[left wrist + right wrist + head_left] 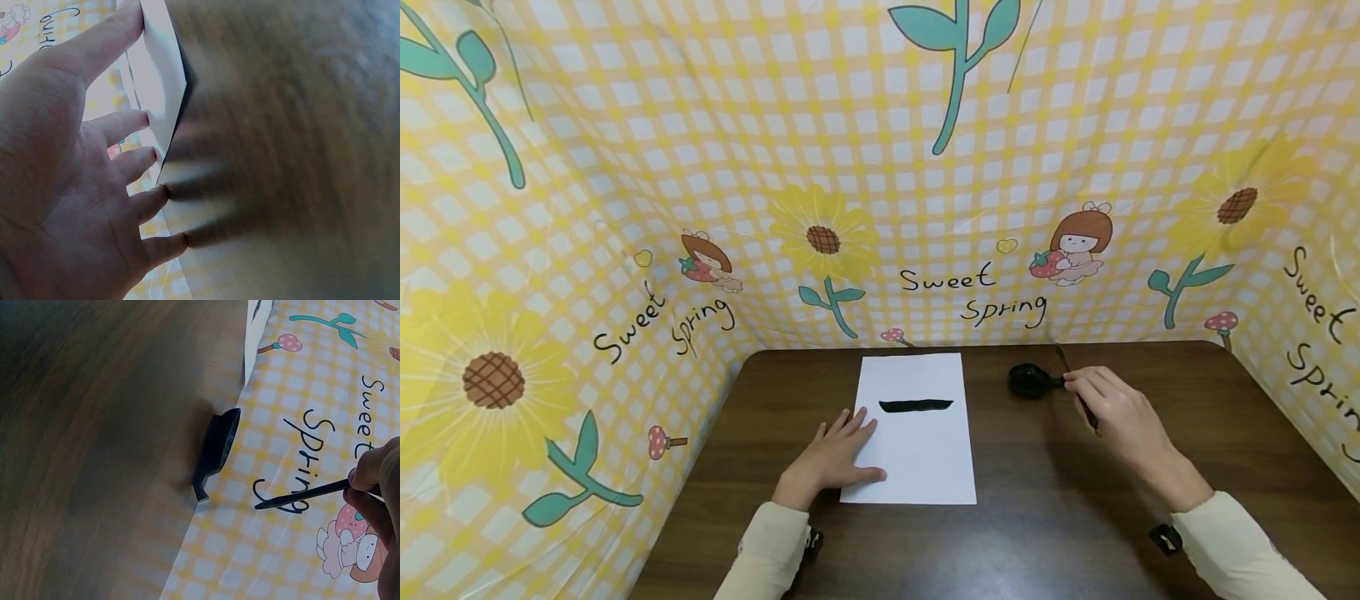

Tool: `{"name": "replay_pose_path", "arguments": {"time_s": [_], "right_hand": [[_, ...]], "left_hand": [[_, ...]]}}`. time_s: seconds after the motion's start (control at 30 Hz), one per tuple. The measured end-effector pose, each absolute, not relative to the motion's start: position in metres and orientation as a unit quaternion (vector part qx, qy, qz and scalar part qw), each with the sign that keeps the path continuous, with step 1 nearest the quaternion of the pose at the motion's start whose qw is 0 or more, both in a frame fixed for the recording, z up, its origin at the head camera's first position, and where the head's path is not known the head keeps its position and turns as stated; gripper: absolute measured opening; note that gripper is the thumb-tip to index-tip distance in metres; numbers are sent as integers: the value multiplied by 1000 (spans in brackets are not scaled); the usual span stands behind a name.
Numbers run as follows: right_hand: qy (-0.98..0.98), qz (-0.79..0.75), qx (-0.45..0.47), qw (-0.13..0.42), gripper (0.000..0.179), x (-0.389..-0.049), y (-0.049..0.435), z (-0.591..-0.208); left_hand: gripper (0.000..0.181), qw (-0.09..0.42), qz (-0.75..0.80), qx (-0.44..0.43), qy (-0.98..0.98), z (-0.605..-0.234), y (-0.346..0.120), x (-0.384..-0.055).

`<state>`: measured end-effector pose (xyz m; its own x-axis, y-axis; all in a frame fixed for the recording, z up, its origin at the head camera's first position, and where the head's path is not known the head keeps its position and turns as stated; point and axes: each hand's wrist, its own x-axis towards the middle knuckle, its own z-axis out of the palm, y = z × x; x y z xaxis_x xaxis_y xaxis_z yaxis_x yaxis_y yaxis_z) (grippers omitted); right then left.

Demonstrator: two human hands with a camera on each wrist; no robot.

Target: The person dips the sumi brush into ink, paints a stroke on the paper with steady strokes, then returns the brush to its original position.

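Note:
My left hand [835,458] rests with fingers spread on the left edge of a white sheet of paper [917,458]. A thick black stroke [916,406] runs across the sheet. In the left wrist view the fingertips touch the paper [164,69] and the table beside it. My right hand [1116,412] pinches a slim dark brush [1087,410] between thumb and fingers, right of the sheet. Close by its fingertips is a small black ink dish [1030,380] with a short handle. The right wrist view shows the brush [306,494] apart from the dish [217,447].
The dark wooden table [1015,533] carries the sheet and the dish. A yellow checked cloth [880,175] with printed flowers and lettering hangs behind the table and along both sides.

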<state>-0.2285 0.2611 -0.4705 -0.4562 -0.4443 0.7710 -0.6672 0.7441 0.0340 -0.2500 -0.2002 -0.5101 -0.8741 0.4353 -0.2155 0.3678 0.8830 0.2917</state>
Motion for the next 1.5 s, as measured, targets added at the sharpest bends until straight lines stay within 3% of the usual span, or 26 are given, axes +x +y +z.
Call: {"name": "replay_pose_path", "arguments": {"time_s": [0.73,1.1,1.5], "right_hand": [[-840,40,367,398,62,-234,266,-488],[-838,25,390,380,57,-234,268,-497],[-825,-22,402,396,60,-235,264,-508]], "left_hand": [[95,135,122,211,960,-514,-202,-252],[95,138,118,209,961,-514,-202,-252],[95,139,120,211,960,-516,-203,-253]]}}
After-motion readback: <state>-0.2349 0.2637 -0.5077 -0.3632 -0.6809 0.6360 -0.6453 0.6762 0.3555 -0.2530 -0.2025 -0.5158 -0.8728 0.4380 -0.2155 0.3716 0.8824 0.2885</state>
